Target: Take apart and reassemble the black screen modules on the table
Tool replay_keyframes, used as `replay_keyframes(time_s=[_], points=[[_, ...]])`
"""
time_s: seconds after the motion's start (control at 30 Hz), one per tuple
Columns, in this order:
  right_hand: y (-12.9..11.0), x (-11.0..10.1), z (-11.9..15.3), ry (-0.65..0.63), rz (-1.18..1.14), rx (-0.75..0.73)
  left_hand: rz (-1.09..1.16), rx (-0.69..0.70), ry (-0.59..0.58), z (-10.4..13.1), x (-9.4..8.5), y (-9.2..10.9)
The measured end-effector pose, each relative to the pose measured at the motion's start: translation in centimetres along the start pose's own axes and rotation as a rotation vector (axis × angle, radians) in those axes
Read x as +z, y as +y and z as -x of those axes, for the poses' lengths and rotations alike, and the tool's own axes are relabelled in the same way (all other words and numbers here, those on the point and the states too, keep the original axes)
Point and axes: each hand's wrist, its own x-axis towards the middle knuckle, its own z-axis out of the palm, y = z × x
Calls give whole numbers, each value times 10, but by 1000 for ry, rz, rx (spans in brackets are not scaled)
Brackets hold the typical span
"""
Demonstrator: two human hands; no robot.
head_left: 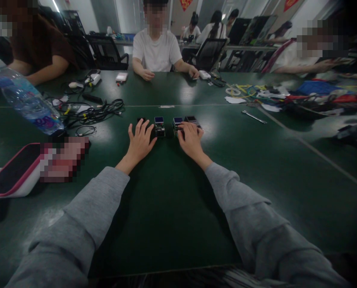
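Both hands reach over the green table (166, 192). My left hand (140, 140) has its fingers spread, with a dark object partly hidden behind its fingertips. Just right of it stands a small device (159, 127) with a blue screen and a bare circuit board. My right hand (190, 138) lies over a second small device (177, 120) with a blue screen, its fingers bent and partly covering it. Behind that hand a dark box-like object (192, 119) shows. Whether the right fingers grip anything is hidden.
A water bottle (31, 100), black cables (97, 112), a pink-rimmed case (19, 168) and a red object (67, 158) lie left. A wrench (254, 117) and mixed cables (256, 93) lie right. A person (157, 48) sits opposite.
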Motion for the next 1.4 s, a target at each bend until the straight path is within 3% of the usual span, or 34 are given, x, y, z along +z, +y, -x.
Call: replay_keyframes(time_s=[0.57, 1.4], points=[[0, 0, 1, -12, -2, -17, -3, 25, -76, -1, -5, 2], [-1, -3, 1, -37, -13, -11, 31, 36, -29, 0, -2, 2]])
